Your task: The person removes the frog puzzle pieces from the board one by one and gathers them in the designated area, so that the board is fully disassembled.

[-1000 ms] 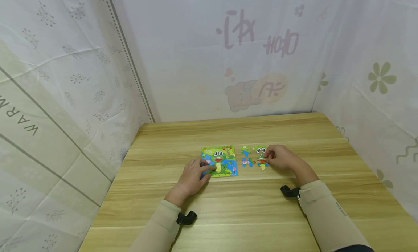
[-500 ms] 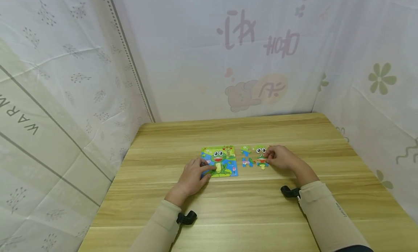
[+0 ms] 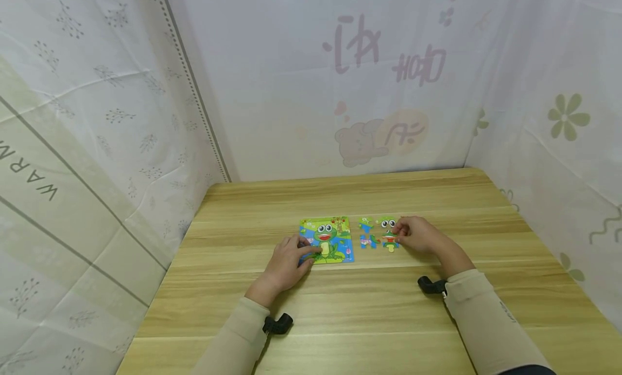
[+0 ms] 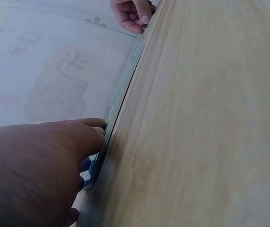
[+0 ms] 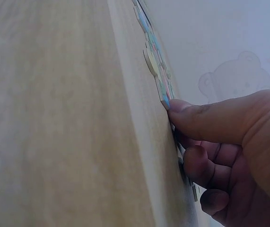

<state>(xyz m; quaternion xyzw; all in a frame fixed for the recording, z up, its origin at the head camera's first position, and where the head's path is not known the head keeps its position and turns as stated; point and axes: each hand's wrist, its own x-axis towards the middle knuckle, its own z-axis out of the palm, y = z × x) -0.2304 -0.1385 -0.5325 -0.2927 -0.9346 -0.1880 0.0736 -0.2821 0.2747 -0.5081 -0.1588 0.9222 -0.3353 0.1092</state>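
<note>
A square frog picture puzzle point(image 3: 336, 238) lies flat on the wooden table, left of several loose jigsaw pieces. My left hand point(image 3: 288, 261) rests on its lower left part, fingers slightly bent and touching the picture; its thumb lies by the near edge in the left wrist view. To the right, my right hand point(image 3: 420, 236) pinches the right edge of a jigsaw piece point(image 3: 390, 238) with the frog's mouth. In the right wrist view its thumb point(image 5: 187, 113) meets the piece's corner, and the other fingers are curled; what the index finger touches is partly hidden.
Another jigsaw piece point(image 3: 389, 223) shows the frog's eyes. Blue and green pieces point(image 3: 367, 241) lie between these and the picture. The wooden table point(image 3: 340, 321) extends towards me, with printed curtains point(image 3: 291, 94) behind it and at both sides.
</note>
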